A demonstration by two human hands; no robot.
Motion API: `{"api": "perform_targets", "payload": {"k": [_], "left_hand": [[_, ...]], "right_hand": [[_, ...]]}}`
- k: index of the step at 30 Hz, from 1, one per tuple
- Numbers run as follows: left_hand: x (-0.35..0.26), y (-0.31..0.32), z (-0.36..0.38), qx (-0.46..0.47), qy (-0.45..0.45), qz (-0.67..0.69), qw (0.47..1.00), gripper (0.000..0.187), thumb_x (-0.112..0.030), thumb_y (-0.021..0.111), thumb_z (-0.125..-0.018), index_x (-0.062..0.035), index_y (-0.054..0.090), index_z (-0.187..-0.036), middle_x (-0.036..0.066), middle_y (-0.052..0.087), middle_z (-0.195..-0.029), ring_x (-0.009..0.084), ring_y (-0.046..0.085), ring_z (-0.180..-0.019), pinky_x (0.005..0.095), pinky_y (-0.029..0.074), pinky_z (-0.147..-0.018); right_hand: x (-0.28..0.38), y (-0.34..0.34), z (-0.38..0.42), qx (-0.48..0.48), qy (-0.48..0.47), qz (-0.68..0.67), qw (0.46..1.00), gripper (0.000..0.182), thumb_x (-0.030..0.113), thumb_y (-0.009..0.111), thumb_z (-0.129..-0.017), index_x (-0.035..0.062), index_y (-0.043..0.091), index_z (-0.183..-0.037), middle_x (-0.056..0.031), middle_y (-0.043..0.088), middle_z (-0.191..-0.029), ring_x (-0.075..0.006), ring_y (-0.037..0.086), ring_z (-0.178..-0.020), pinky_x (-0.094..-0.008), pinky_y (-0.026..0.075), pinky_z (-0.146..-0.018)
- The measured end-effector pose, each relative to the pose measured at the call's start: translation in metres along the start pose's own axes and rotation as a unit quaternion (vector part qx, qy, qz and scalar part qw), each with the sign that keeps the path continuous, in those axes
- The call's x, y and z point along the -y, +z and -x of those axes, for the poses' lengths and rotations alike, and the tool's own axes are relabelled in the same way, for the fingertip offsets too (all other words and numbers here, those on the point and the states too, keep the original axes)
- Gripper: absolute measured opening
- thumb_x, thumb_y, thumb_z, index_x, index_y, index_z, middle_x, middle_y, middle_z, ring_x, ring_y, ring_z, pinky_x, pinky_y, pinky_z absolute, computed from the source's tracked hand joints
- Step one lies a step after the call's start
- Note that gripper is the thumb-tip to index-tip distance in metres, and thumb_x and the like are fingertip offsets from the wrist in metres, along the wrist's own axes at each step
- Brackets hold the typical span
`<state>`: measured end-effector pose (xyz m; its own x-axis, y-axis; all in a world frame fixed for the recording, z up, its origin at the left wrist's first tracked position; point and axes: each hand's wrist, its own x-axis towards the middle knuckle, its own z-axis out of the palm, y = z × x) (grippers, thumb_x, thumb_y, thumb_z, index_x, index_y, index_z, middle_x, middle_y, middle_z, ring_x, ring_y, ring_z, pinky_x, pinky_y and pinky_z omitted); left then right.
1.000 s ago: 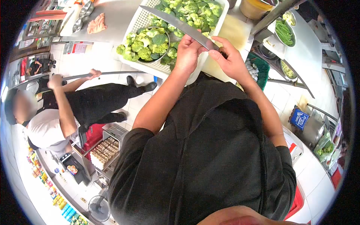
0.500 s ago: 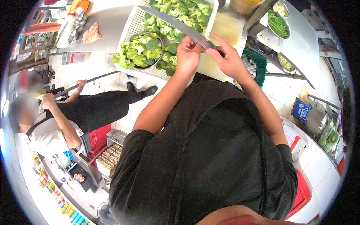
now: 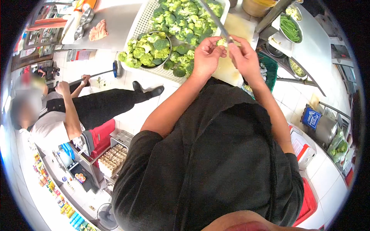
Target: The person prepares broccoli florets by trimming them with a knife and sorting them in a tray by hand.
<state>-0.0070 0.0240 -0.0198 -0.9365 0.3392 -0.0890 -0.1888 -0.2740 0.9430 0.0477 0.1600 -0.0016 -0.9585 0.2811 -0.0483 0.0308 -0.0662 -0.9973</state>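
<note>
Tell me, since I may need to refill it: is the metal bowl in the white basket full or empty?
Full. The metal bowl is heaped with broccoli above its rim, inside the white basket.

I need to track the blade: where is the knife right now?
In the head view, top centre: the knife is in the right hand, blade over the broccoli tray, beside the left hand.

Hands at the board: two, the left hand [image 3: 206, 57] and the right hand [image 3: 244, 57]
Knives: one knife [image 3: 216, 21], up in the right hand
Broccoli pieces held: one broccoli piece [image 3: 221, 41], pinched by the left
White perforated trays: one tray [image 3: 140, 23], heaped with florets
Metal bowls in that tray: one bowl [image 3: 148, 48], full
Cutting boards: one cutting board [image 3: 241, 29]
Other people: one co-worker [image 3: 58, 115], gripping a long handle [image 3: 96, 74]
</note>
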Motion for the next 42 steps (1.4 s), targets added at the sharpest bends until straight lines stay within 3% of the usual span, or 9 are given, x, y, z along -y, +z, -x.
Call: {"api": "perform_targets", "payload": {"k": [5, 8, 12, 17, 26, 31, 32, 35, 42], "left_hand": [[-0.016, -0.066, 0.009, -0.004, 0.078, -0.244, 0.967, 0.029, -0.001, 0.066, -0.09, -0.0042, 0.065, -0.119, 0.005, 0.07, -0.098, 0.0094, 0.063, -0.083, 0.0248, 0.053, -0.073], [-0.043, -0.101, 0.025, -0.007, 0.119, -0.451, 0.884, 0.028, 0.0, 0.068, -0.081, -0.0034, 0.07, -0.108, 0.013, 0.069, -0.099, 0.0227, 0.067, -0.082, 0.0319, 0.055, -0.074], [-0.04, -0.144, 0.03, 0.085, 0.09, -0.585, 0.802, 0.03, -0.004, 0.067, -0.083, -0.0049, 0.069, -0.113, 0.015, 0.07, -0.109, 0.0265, 0.069, -0.093, 0.033, 0.055, -0.078], [-0.044, -0.139, 0.021, 0.112, 0.123, -0.592, 0.788, 0.031, -0.012, 0.071, -0.083, -0.0062, 0.069, -0.114, 0.015, 0.069, -0.111, 0.0314, 0.068, -0.092, 0.0388, 0.055, -0.08], [0.01, -0.111, -0.05, 0.007, 0.114, -0.634, 0.765, 0.037, -0.029, 0.074, -0.081, -0.009, 0.07, -0.112, 0.016, 0.068, -0.101, 0.0328, 0.068, -0.086, 0.0411, 0.055, -0.077], [0.017, -0.09, -0.056, -0.013, 0.075, -0.67, 0.738, 0.035, -0.027, 0.072, -0.082, -0.0106, 0.068, -0.112, 0.017, 0.066, -0.102, 0.0364, 0.065, -0.092, 0.0446, 0.055, -0.078], [0.017, -0.091, -0.053, -0.02, 0.05, -0.679, 0.733, 0.034, -0.026, 0.071, -0.082, -0.0112, 0.067, -0.112, 0.018, 0.065, -0.103, 0.0376, 0.065, -0.095, 0.0458, 0.055, -0.079], [0.019, -0.089, -0.049, -0.025, 0.104, -0.689, 0.717, 0.036, -0.023, 0.07, -0.082, -0.0119, 0.065, -0.115, 0.018, 0.064, -0.104, 0.0374, 0.064, -0.095, 0.0464, 0.055, -0.079], [0.019, -0.083, -0.05, -0.047, 0.07, -0.696, 0.713, 0.037, -0.024, 0.07, -0.081, -0.0141, 0.066, -0.117, 0.018, 0.064, -0.109, 0.0375, 0.065, -0.096, 0.0474, 0.055, -0.08]], "right_hand": [[-0.01, -0.062, 0.021, -0.087, 0.023, 0.043, 0.995, 0.039, 0.016, 0.059, -0.099, 0.0062, 0.056, -0.137, 0.0029, 0.056, -0.078, -0.0031, 0.046, -0.064, -0.0196, 0.037, -0.056], [-0.03, -0.106, 0.041, -0.101, 0.042, 0.036, 0.993, 0.044, 0.016, 0.058, -0.101, 0.0033, 0.049, -0.142, 0.002, 0.057, -0.078, -0.0038, 0.046, -0.062, -0.0195, 0.035, -0.054], [-0.061, -0.144, 0.065, -0.145, 0.07, 0.115, 0.98, 0.03, 0.017, 0.059, -0.101, 0.0039, 0.052, -0.127, 0.0015, 0.058, -0.074, -0.0037, 0.046, -0.058, -0.0196, 0.034, -0.05], [-0.133, -0.199, 0.085, -0.121, 0.1, 0.093, 0.983, 0.014, 0.023, 0.057, -0.103, 0.0112, 0.05, -0.101, -0.0007, 0.058, -0.073, -0.0036, 0.043, -0.05, -0.0211, 0.03, -0.043], [-0.186, -0.227, 0.099, -0.164, 0.174, 0.082, 0.967, 0.014, 0.026, 0.06, -0.101, 0.0137, 0.06, -0.107, 0.0063, 0.054, -0.068, -0.0022, 0.042, -0.051, -0.0201, 0.03, -0.044], [-0.201, -0.229, 0.119, -0.201, 0.239, 0.071, 0.947, 0.038, 0.029, 0.061, -0.1, 0.0045, 0.059, -0.129, 0.0006, 0.061, -0.081, -0.0061, 0.048, -0.06, -0.0222, 0.039, -0.052], [-0.207, -0.224, 0.118, -0.219, 0.223, 0.073, 0.947, 0.037, 0.03, 0.058, -0.101, 0.0061, 0.057, -0.13, 0.0039, 0.05, -0.062, -0.0055, 0.041, -0.045, -0.0231, 0.032, -0.042], [-0.23, -0.226, 0.129, -0.216, 0.205, 0.066, 0.952, 0.038, 0.032, 0.059, -0.1, 0.0069, 0.058, -0.129, 0.0029, 0.052, -0.064, -0.0061, 0.042, -0.045, -0.0238, 0.032, -0.04], [-0.207, -0.203, 0.137, -0.209, 0.252, 0.042, 0.944, 0.039, 0.035, 0.061, -0.098, 0.0069, 0.06, -0.126, 0.0011, 0.053, -0.064, -0.0078, 0.043, -0.044, -0.025, 0.032, -0.039]]}}
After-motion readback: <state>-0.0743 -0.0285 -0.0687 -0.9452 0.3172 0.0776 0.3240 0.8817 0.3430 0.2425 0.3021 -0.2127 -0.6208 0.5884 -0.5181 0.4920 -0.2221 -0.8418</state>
